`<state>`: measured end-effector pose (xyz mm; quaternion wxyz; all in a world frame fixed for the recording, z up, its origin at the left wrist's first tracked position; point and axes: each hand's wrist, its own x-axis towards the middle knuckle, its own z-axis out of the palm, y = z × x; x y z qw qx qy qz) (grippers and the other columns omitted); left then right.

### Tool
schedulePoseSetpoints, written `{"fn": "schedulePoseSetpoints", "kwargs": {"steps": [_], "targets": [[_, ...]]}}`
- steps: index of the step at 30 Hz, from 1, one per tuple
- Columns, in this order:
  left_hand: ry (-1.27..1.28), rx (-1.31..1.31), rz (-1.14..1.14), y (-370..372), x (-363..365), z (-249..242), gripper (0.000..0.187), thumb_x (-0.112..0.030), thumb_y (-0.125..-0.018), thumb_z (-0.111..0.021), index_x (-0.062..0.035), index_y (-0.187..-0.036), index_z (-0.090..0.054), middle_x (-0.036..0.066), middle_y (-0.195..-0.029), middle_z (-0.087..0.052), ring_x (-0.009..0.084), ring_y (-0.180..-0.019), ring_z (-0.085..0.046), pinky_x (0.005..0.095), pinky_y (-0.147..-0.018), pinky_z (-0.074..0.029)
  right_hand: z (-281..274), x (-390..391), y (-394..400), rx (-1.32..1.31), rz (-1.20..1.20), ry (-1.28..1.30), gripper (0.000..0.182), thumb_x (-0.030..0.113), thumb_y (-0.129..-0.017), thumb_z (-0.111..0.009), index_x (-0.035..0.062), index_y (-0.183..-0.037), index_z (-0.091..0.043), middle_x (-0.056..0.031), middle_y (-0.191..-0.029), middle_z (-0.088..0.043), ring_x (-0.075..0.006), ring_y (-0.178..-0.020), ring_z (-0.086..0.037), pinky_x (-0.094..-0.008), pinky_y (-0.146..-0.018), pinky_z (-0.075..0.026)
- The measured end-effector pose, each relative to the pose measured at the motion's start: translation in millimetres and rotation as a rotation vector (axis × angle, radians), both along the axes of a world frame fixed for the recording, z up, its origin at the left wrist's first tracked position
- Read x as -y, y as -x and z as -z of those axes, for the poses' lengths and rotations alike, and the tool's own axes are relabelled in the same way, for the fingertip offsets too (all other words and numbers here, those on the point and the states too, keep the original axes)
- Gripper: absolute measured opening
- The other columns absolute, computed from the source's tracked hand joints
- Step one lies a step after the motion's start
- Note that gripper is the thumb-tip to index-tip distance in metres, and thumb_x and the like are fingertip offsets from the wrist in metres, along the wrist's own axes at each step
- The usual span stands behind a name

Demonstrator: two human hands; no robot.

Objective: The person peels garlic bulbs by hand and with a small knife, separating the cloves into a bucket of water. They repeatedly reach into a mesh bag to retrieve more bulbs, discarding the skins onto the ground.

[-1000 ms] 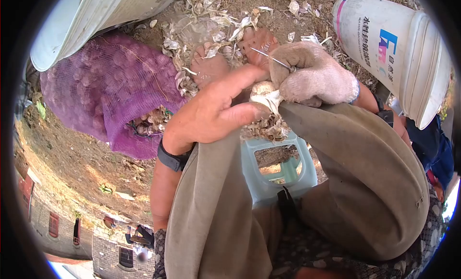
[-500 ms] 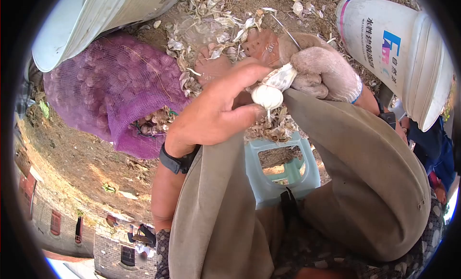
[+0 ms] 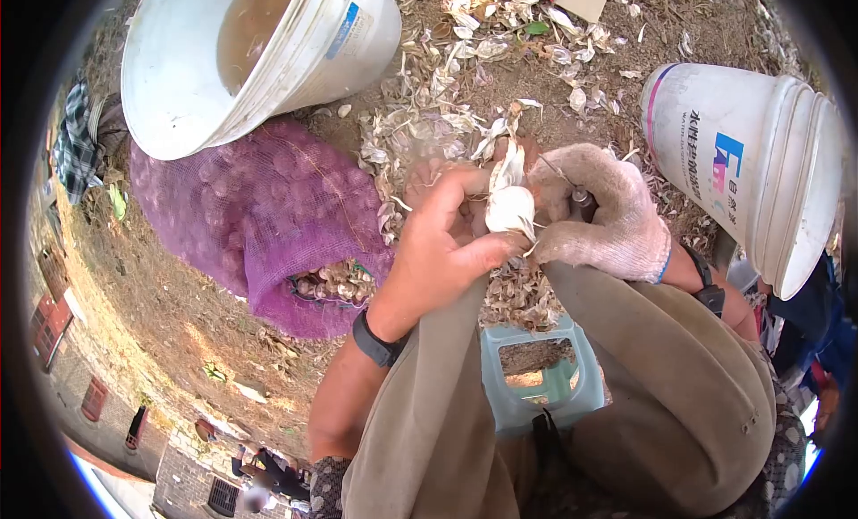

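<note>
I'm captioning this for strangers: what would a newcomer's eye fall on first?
Likely the white garlic bulb at the centre, held in the bare left hand beside the gloved right hand. Next, the purple mesh sack on the left, then a white bucket at upper left and a lettered bucket on the right.

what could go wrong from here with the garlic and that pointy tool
The gloved right hand holds the slim metal tool close to the bare left hand; a slip might nick those unprotected fingers.

The garlic bulb is held mostly at the fingertips, so it could drop into the papery skins below.

The purple net bag lies with its mouth open, so a knock might let bulbs roll out.
</note>
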<state>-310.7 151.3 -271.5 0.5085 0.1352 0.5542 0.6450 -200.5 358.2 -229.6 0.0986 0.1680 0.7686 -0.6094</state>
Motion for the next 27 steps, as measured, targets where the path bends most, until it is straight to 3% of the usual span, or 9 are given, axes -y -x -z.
{"fn": "schedulePoseSetpoints", "kwargs": {"steps": [4, 5, 10, 13, 17, 19, 24, 27], "targets": [[0.125, -0.329, 0.268, 8, 11, 0, 0.056, -0.017, -0.079, -0.085, 0.0016, -0.125, -0.06, 0.005, -0.106, -0.066, 0.013, -0.097, -0.064, 0.0303, -0.086, -0.053, 5, -1, 1, -0.135, -0.081, -0.017, 0.055, 0.027, -0.074, -0.094, 0.005, -0.117, -0.066, -0.0027, -0.092, -0.067, -0.0104, -0.075, -0.062, -0.0291, -0.065, -0.052], [0.082, -0.375, 0.234, 6, 12, 6, 0.057, -0.021, -0.077, -0.087, 0.0018, -0.122, -0.061, 0.003, -0.098, -0.066, 0.0113, -0.088, -0.063, 0.031, -0.077, -0.053, 6, 0, -1, -0.139, -0.083, 0.016, 0.055, 0.026, -0.075, -0.093, 0.0052, -0.117, -0.066, -0.003, -0.093, -0.067, -0.0107, -0.075, -0.063, -0.0291, -0.065, -0.051], [-0.033, -0.155, -0.012, -11, 6, 13, 0.055, -0.018, -0.074, -0.09, 0.0007, -0.118, -0.062, 0.001, -0.09, -0.062, 0.0087, -0.074, -0.057, 0.0297, -0.065, -0.048, 2, 2, 4, 0.013, -0.044, 0.094, 0.052, 0.026, -0.075, -0.092, 0.0062, -0.114, -0.065, -0.0021, -0.092, -0.065, -0.0116, -0.076, -0.061, -0.029, -0.066, -0.05], [0.027, -0.137, 0.042, -5, 9, 12, 0.054, -0.015, -0.073, -0.091, 0.0, -0.116, -0.062, -0.002, -0.084, -0.057, 0.0061, -0.066, -0.05, 0.0273, -0.059, -0.043, 3, 4, 7, -0.025, -0.039, 0.075, 0.052, 0.027, -0.074, -0.093, 0.0063, -0.112, -0.064, -0.0014, -0.09, -0.064, -0.0114, -0.076, -0.06, -0.0289, -0.067, -0.05], [0.045, -0.353, 0.155, 6, 9, 1, 0.052, -0.012, -0.073, -0.089, -0.0017, -0.116, -0.062, -0.005, -0.074, -0.049, 0.0033, -0.058, -0.04, 0.0245, -0.054, -0.035, 12, 3, 2, 0.031, 0.011, 0.144, 0.052, 0.027, -0.074, -0.093, 0.0062, -0.112, -0.064, -0.0022, -0.09, -0.064, -0.0124, -0.075, -0.062, -0.03, -0.066, -0.051], [0.013, -0.38, 0.141, 1, 12, 9, 0.051, -0.011, -0.073, -0.089, -0.0026, -0.116, -0.062, -0.005, -0.072, -0.048, 0.0032, -0.058, -0.04, 0.0242, -0.054, -0.035, 4, 0, 6, -0.025, -0.071, 0.058, 0.052, 0.026, -0.074, -0.094, 0.0058, -0.112, -0.065, -0.0036, -0.09, -0.066, -0.014, -0.074, -0.064, -0.0312, -0.065, -0.052], [0.027, -0.151, 0.084, -4, 14, 8, 0.051, -0.012, -0.072, -0.09, -0.0038, -0.114, -0.063, -0.005, -0.073, -0.047, 0.0034, -0.059, -0.04, 0.0249, -0.055, -0.036, -8, 0, 12, -0.077, -0.139, 0.032, 0.051, 0.024, -0.074, -0.094, 0.0041, -0.111, -0.067, -0.0075, -0.09, -0.07, -0.0178, -0.077, -0.07, -0.034, -0.066, -0.055], [0.021, -0.177, 0.117, -6, 15, 6, 0.052, -0.013, -0.071, -0.092, -0.0046, -0.112, -0.062, -0.005, -0.073, -0.047, 0.0035, -0.061, -0.041, 0.025, -0.055, -0.037, -4, 0, 10, -0.114, -0.176, 0.043, 0.048, 0.023, -0.074, -0.094, 0.0028, -0.11, -0.068, -0.0092, -0.09, -0.072, -0.0203, -0.079, -0.072, -0.0347, -0.068, -0.056]]}}
